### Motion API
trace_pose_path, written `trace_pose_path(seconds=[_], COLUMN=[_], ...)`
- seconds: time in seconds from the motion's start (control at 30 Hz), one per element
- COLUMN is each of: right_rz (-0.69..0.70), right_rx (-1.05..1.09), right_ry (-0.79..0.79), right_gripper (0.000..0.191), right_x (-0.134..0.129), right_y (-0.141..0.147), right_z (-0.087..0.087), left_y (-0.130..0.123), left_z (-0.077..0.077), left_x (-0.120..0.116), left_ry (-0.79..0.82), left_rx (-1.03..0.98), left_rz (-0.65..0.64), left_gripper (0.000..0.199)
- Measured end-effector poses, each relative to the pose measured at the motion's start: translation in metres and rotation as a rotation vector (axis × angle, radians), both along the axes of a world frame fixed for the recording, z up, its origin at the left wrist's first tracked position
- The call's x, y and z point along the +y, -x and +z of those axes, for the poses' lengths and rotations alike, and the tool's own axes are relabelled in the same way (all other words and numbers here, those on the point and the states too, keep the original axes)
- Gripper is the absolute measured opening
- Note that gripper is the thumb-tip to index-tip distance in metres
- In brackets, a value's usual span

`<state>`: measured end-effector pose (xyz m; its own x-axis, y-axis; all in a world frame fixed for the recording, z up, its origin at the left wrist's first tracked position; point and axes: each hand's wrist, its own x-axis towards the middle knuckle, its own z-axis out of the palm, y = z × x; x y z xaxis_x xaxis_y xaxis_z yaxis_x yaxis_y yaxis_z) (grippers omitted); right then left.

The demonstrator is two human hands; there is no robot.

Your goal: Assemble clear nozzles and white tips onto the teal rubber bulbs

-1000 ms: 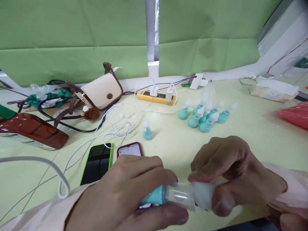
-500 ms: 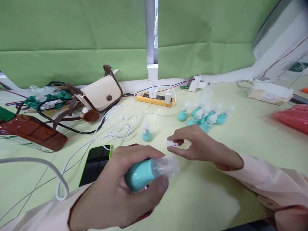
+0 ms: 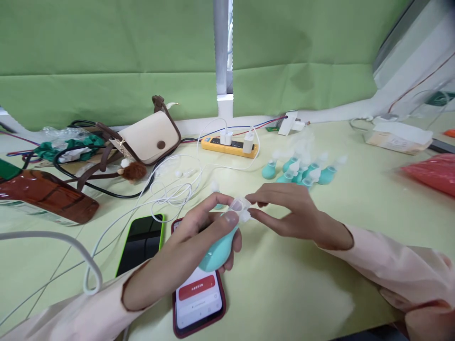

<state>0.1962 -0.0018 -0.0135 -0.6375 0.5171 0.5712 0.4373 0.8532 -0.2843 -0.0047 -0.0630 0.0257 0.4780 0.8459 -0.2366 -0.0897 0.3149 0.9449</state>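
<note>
In my left hand (image 3: pixel 202 227) is a teal nasal aspirator bulb (image 3: pixel 217 252) with a clear plastic collar (image 3: pixel 239 204) at its top. My left fingers and thumb wrap its neck, and it tilts up to the right. My right hand (image 3: pixel 284 208) meets it from the right, thumb and index finger pinching a small white tip (image 3: pixel 245 216) against the collar. How far the tip sits in the collar is hard to make out. Partly hidden behind my left fingers stands another teal bulb with a whitish nozzle (image 3: pixel 215 186).
Several teal bulbs (image 3: pixel 302 173) with whitish nozzles cluster behind my right hand. A lit phone (image 3: pixel 201 308) lies under my left hand, beside a dark green-edged phone (image 3: pixel 144 239). White cables (image 3: pixel 174 189), a yellow power strip (image 3: pixel 227 147), a handbag (image 3: pixel 149 137) and a brown bottle (image 3: pixel 50 194) lie around.
My left hand has moved up and away, turning the bulb more upright and uncovering the lit phone. The white tip in my right hand, formerly apart, now touches the clear collar.
</note>
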Motion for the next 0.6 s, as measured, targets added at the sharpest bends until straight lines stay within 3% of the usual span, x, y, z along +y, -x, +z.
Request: trace_pose_path(seconds=[0.13,0.23,0.5,0.6], right_rz=[0.167,0.210,0.312,0.322], right_rx=[0.316,0.433,0.435,0.400], right_ry=[0.107,0.215,0.206,0.109], right_gripper=[0.011,0.013,0.010,0.006], right_x=[-0.022,-0.026,-0.021,-0.021], right_y=[0.005,0.006,0.005,0.004], right_z=[0.013,0.017,0.018,0.019], left_y=[-0.003,-0.005,-0.006,-0.007], left_z=[-0.006,-0.008,-0.010,-0.011], left_x=[0.001,0.000,0.004,0.004], left_ry=[0.050,0.078,0.116,0.123], left_rx=[0.023,0.028,0.029,0.044], left_rz=[-0.072,-0.113,-0.161,-0.169], left_gripper=[0.016,0.019,0.021,0.022])
